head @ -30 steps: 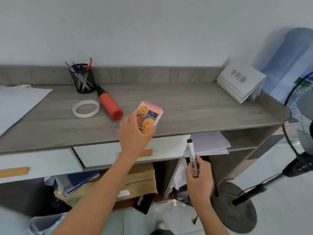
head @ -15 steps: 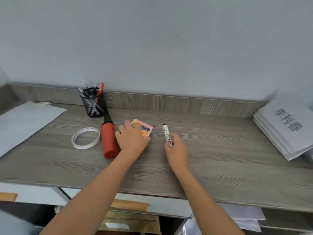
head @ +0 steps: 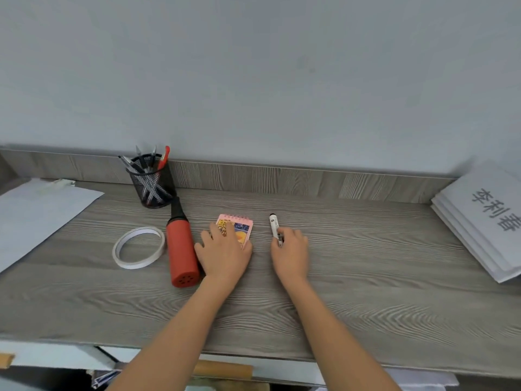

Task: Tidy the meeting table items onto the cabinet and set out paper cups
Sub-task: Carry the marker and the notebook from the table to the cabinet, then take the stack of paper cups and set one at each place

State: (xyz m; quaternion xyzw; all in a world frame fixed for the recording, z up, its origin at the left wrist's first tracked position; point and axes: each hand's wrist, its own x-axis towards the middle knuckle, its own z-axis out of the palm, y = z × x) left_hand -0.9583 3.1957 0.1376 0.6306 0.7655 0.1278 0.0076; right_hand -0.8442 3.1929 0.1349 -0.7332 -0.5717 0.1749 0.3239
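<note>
A small pink spiral notepad (head: 242, 230) lies flat on the grey wood cabinet top (head: 366, 263). My left hand (head: 224, 255) rests on its lower half with the fingers laid flat over the cover and the thumb out to the left. A white marker with a black cap (head: 273, 224) lies on the top just to the right, pointing away from me. My right hand (head: 291, 255) pinches its near end with curled fingers. No paper cups are in view.
A red and black hand pump (head: 180, 249) lies just left of my left hand, beside a white tape ring (head: 135, 263). A black mesh pen holder (head: 150, 184) stands at the back. White sheets (head: 36, 215) lie far left, a paper stack (head: 485, 218) far right.
Both hands went from in front of the cabinet up onto its top. The notepad and marker, held in the air before, now lie on the surface.
</note>
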